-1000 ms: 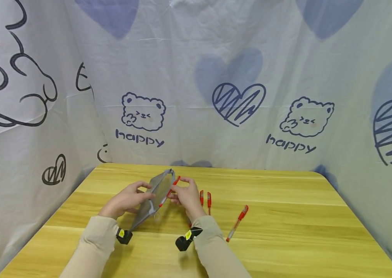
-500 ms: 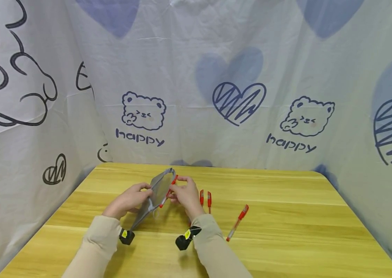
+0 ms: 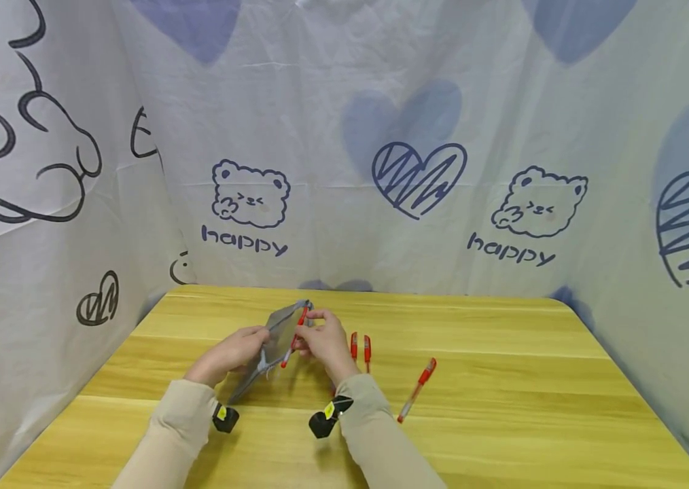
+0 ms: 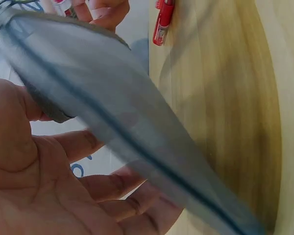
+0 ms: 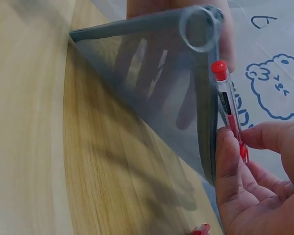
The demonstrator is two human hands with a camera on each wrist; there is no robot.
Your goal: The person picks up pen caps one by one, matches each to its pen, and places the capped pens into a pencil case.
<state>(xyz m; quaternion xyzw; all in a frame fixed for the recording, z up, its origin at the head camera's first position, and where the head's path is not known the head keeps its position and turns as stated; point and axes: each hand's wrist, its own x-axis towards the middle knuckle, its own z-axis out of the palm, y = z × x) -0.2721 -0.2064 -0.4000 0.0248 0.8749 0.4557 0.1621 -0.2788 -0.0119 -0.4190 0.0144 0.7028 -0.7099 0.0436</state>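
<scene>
My left hand (image 3: 231, 353) holds a grey mesh zip pouch (image 4: 108, 68) by its edge, thumb on the near side and fingers spread behind the mesh. Tilted up off the table, the pouch (image 5: 152, 73) has a dark zip edge and a small pale loop at one corner. With thumb and fingertips, my right hand (image 3: 327, 343) pinches a red pen (image 5: 226, 98) with a clear barrel. The pen lies along the pouch's zip edge, its red end pointing toward the corner with the loop in the right wrist view. Part of the pen is hidden by the fingers.
Two red pens, the left one (image 3: 354, 345) and the right one (image 3: 367, 350), lie side by side just right of my right hand. A further red pen (image 3: 418, 390) lies slanted on the wooden table (image 3: 534, 394). A printed cloth (image 3: 332, 224) hangs behind the table.
The red pen has shifted slightly left and now stands steeper, overlapping the pouch's edge. My left hand has moved a little to the right along the pouch. The loose pens stay put.
</scene>
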